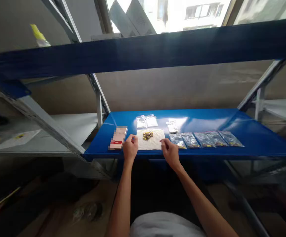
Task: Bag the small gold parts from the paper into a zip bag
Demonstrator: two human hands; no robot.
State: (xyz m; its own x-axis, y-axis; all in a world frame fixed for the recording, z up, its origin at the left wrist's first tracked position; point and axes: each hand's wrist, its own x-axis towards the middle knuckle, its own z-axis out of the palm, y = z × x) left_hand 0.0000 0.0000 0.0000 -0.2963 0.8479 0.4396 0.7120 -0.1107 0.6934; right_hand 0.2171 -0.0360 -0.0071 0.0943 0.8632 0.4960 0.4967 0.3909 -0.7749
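Observation:
A cream cloth (155, 144) lies spread near the front edge of the blue table, with a small pile of brass-and-dark small parts (147, 135) on it. At its left edge my left hand (130, 148) is closed, fingers curled around the cloth's side. My right hand (170, 152) pinches at the right edge, thumb and forefinger together. The exact grip is partly hidden by the fingers. Right of this hand, several clear zip bags (191, 140) with similar small parts lie in a row.
A pinkish box or booklet (118, 137) lies left of my left hand. Flat clear bags (146, 121) are behind the cloth, and another small stack (172, 127) is to the right. A blue shelf beam (143, 51) crosses above the blue table (207, 120); metal posts stand at both sides.

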